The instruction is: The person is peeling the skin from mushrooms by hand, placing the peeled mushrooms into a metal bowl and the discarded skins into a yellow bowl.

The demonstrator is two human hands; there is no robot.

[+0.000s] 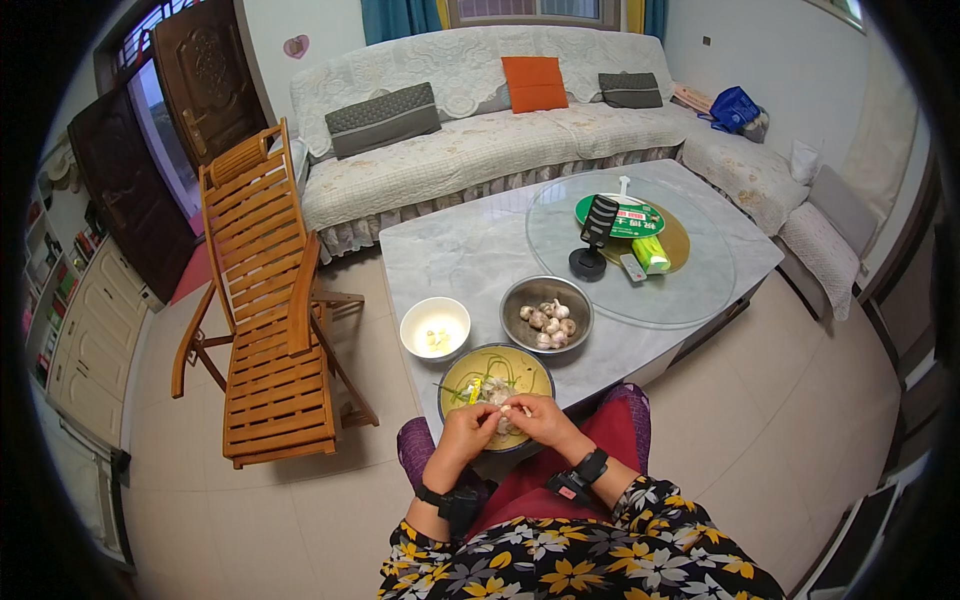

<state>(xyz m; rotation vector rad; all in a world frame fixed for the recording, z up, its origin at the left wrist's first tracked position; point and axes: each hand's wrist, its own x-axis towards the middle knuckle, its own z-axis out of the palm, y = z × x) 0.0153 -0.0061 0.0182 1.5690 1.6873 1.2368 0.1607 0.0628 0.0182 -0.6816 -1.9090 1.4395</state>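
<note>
My left hand (pixel 472 429) and my right hand (pixel 537 417) meet over a yellow bowl with a dark rim (pixel 459 375), fingertips pinching a small pale garlic clove (pixel 505 409) between them. Inside that bowl lie papery garlic skins (pixel 495 391), thin green stalks and a yellow scrap. A white bowl (pixel 414 324) to the upper left contains several peeled cloves (pixel 437 341). Whole garlic bulbs (pixel 551 322) fill part of a stainless steel bowl (pixel 516 289) beyond my right hand. Both wrists wear black straps with small devices.
The bowls stand on a grey marble-patterned table (pixel 442 240). Its round glass turntable (pixel 675 300) carries a black microphone-like device (pixel 598 225), a green hand fan (pixel 637 221), a remote control (pixel 632 268) and a green packet (pixel 651 255). A wooden reclining chair (pixel 262 300) is at left; a covered sofa (pixel 465 157) stands behind.
</note>
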